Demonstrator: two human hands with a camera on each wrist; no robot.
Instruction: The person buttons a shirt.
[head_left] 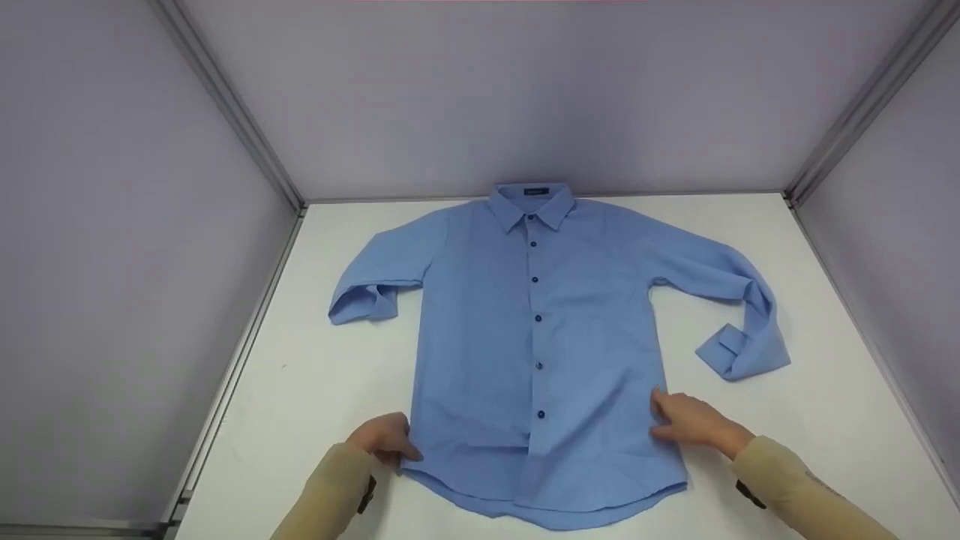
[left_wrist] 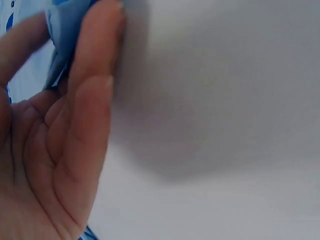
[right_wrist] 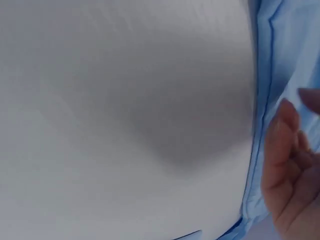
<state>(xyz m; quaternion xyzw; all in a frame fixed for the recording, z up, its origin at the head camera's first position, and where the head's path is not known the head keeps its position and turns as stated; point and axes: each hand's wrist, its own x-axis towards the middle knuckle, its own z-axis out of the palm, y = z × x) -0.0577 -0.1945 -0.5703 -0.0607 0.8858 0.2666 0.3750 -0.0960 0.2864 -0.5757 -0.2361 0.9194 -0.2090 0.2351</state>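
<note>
A light blue button-up shirt (head_left: 480,337) lies front up on a white table, its collar (head_left: 531,204) at the far edge and its hem toward me. My left hand (head_left: 384,436) pinches the shirt's lower left corner; in the left wrist view a fold of blue cloth (left_wrist: 65,25) sits between the thumb and fingers. At the lower right side seam is my right hand (head_left: 694,421), its thumb and fingertips apart over the cloth edge in the right wrist view. Both sleeves bend down, the left sleeve (head_left: 386,262) folded back under itself and the right sleeve (head_left: 761,315) twisted near the cuff.
Grey-white panels (head_left: 525,97) with metal corner posts (head_left: 240,112) enclose the table at the back and both sides. White tabletop (head_left: 315,390) shows on either side of the shirt. The collar reaches the back panel.
</note>
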